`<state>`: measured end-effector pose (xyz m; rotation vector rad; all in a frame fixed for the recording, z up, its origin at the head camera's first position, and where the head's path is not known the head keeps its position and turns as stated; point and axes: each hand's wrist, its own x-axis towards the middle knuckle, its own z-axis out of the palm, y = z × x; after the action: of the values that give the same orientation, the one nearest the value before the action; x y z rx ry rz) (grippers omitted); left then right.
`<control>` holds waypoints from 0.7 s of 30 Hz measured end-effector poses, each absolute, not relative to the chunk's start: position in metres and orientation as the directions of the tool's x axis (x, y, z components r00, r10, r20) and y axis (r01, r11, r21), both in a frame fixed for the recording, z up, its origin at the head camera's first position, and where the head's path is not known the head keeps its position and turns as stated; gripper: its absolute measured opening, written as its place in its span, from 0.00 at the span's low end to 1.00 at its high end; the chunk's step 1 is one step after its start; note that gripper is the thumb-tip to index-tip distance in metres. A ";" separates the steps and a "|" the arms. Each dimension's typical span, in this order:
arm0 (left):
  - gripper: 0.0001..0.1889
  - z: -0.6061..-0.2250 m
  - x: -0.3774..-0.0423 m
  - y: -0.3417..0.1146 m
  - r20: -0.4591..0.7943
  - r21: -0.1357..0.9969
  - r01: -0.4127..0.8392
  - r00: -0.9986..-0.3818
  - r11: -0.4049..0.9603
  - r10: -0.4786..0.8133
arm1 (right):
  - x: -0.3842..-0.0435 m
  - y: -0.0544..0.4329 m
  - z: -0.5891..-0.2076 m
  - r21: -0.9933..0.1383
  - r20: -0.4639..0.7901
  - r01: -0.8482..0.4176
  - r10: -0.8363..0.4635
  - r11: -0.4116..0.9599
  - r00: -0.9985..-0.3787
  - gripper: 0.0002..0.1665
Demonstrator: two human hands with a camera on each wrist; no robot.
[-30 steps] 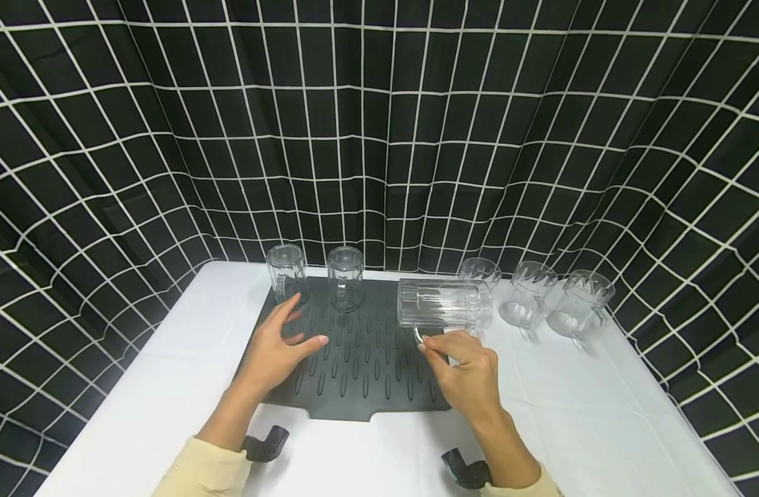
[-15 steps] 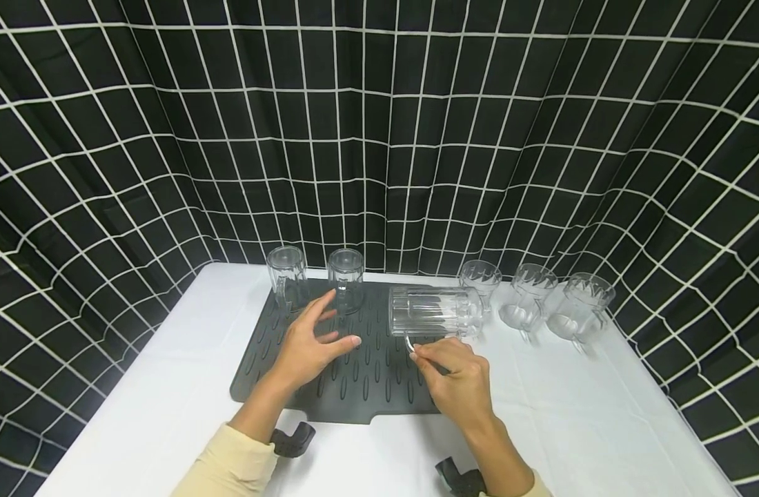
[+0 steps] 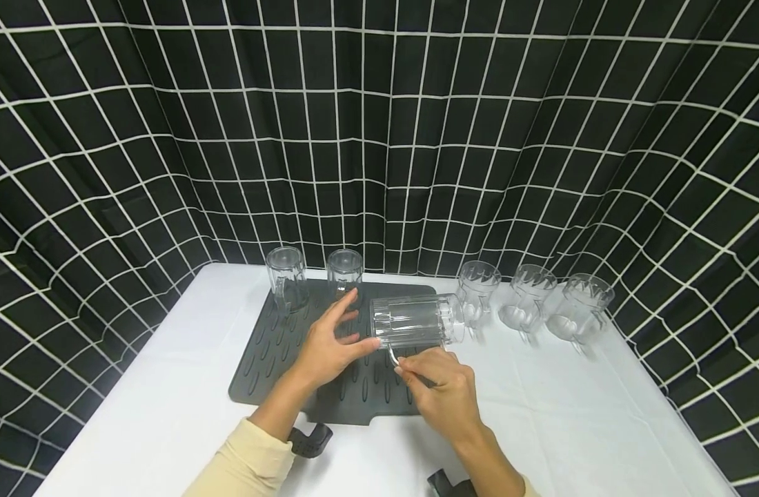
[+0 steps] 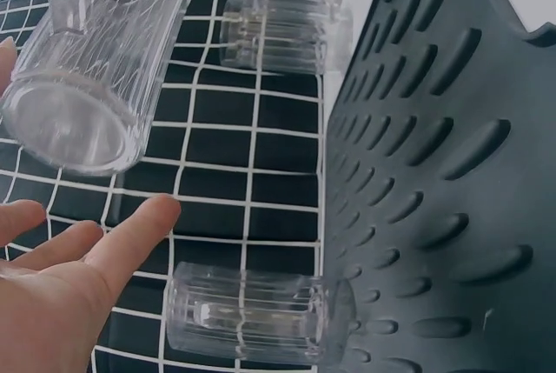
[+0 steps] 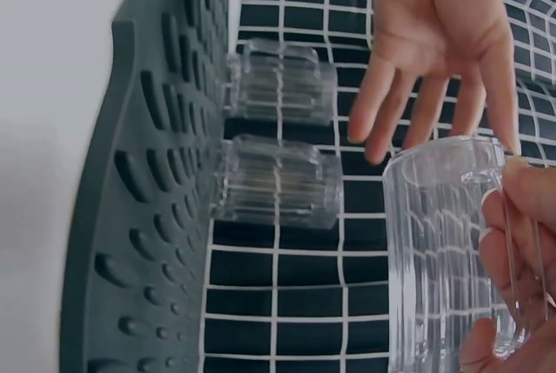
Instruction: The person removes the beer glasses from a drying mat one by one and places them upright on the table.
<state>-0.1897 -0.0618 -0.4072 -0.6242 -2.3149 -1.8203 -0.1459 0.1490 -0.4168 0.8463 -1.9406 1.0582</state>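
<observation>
White-gridded black curtain hangs behind the white surface, which bears a grey mat. From the head camera, the held mug lies on its side in the air, mostly over the mat; over the last second it has come leftward and nearer the person, away from the row of three mugs standing upright on the surface. The right hand pinches its handle. Meanwhile the left hand has moved right, fingers spread and thumb out, so that its thumb tip now overlaps the mug's left end. I judge the carry to the mat well along, with the mug now within reach of both hands but not set down. Two mugs stand mouth down at the mat's far side, apparently unmoved.

Left wrist view: what looks like the held mug's base is turned toward the left hand, whose fingers reach out straight without curling round the glass.

Right wrist view: the right hand's fingers are curled about the handle; the left hand, palm showing, is just beyond the mug's end. Whether its thumb touches the glass, I cannot tell.
</observation>
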 end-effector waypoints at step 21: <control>0.39 -0.410 -0.187 -0.060 0.267 0.940 0.299 -0.945 0.167 0.188 | -0.145 0.161 -0.409 -0.546 0.831 -0.805 0.024 0.235 -0.556 0.10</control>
<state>-0.1874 -0.0600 -0.4098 -0.4884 -2.3302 -1.9110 -0.1447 0.1610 -0.4086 0.7238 -1.7637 1.4070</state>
